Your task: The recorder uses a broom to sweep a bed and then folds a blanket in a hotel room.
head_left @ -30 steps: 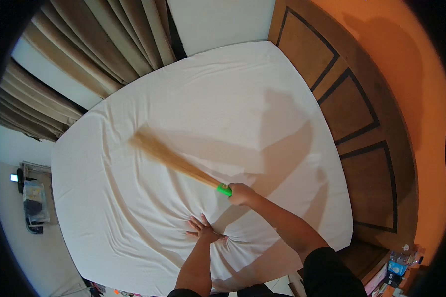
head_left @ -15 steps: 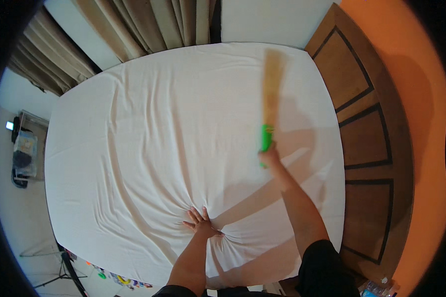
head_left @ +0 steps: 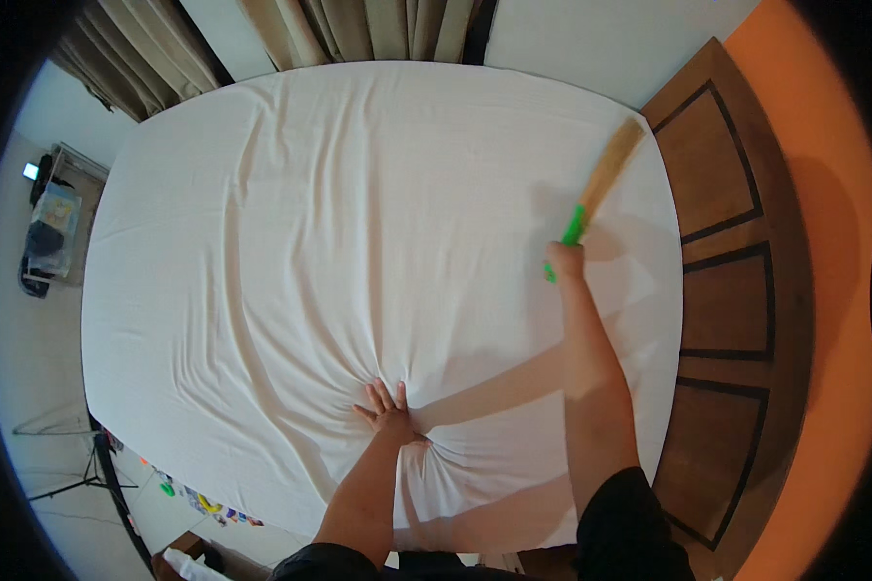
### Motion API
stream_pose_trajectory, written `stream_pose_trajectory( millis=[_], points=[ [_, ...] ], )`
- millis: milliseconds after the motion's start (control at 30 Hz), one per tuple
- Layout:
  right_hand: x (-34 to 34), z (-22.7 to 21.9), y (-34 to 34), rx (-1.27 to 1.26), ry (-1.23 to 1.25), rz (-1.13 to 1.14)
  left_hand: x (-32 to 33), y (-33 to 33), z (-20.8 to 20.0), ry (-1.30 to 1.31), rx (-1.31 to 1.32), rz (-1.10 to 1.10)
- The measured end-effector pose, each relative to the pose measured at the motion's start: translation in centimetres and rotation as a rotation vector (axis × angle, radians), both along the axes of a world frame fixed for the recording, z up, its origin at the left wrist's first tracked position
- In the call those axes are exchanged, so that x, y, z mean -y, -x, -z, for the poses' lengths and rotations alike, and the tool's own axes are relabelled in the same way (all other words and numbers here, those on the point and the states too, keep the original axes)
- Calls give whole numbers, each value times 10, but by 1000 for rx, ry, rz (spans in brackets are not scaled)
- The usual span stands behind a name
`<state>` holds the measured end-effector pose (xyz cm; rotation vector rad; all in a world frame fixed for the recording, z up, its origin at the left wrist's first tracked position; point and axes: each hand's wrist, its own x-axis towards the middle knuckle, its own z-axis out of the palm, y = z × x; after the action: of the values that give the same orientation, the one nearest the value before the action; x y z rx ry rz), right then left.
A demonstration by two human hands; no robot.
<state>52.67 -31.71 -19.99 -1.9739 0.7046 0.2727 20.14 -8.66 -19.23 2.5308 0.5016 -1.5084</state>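
A white sheet (head_left: 291, 223) covers the bed, with long creases fanning out toward my left hand (head_left: 389, 417). That hand presses down on the near part of the sheet, its fingers spread and the cloth bunched around it. My right hand (head_left: 566, 259) is closed round the green handle of a hand broom (head_left: 610, 172) over the right side of the bed. The broom's straw-coloured bristles point away and to the right, with their tip near the far right corner. Whether the bristles touch the cloth, I cannot tell.
A brown wooden headboard (head_left: 731, 300) with dark inlaid lines borders the bed on the right, against an orange wall (head_left: 833, 387). Beige curtains (head_left: 358, 29) hang beyond the far edge. To the left are a rack (head_left: 63, 218) and a black tripod (head_left: 92, 474); small colourful items lie on the floor.
My right hand has swung the broom to the right, toward the headboard, and its bristles now slant right. My left hand stays pressed on the sheet. The whole view has shifted slightly.
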Motion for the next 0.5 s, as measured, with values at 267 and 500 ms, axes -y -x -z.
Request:
stream_pose_trajectory(
  millis=[267, 500],
  points=[
    [-169, -34, 183, -95, 199, -1088, -14, 15, 5, -41, 40, -3],
    [-66, -49, 253, 270, -180, -703, -8, 9, -4, -66, 35, -42]
  ],
)
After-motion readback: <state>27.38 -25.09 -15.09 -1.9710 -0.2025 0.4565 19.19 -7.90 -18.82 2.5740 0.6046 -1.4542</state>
